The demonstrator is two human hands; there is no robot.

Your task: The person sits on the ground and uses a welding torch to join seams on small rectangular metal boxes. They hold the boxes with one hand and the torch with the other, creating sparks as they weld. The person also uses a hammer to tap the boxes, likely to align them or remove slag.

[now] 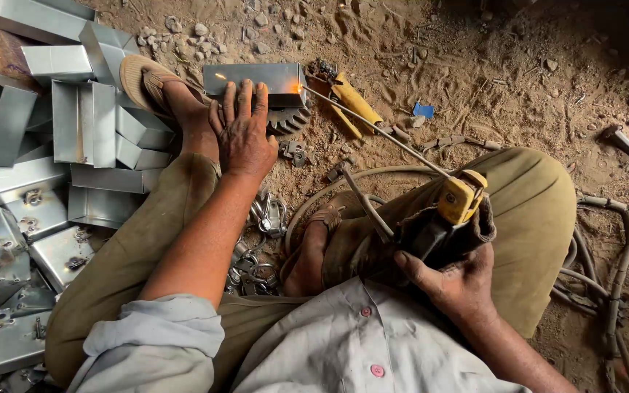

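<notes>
1. Left hand [245, 135] lies flat, fingers spread, pressing the metal box [256, 80] onto the dirt floor [518, 94]; bare skin close to the glowing spot risks burns.
2. Right hand [449, 284] is clenched around the electrode holder [454, 207]; the rod [373, 125] tip touches the box's far corner, so a slip could drag it off the seam.

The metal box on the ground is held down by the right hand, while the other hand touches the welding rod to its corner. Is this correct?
Not quite. The head view shows the left hand pressing the metal box. The right hand holds the electrode holder, whose welding rod touches the box corner.
</notes>
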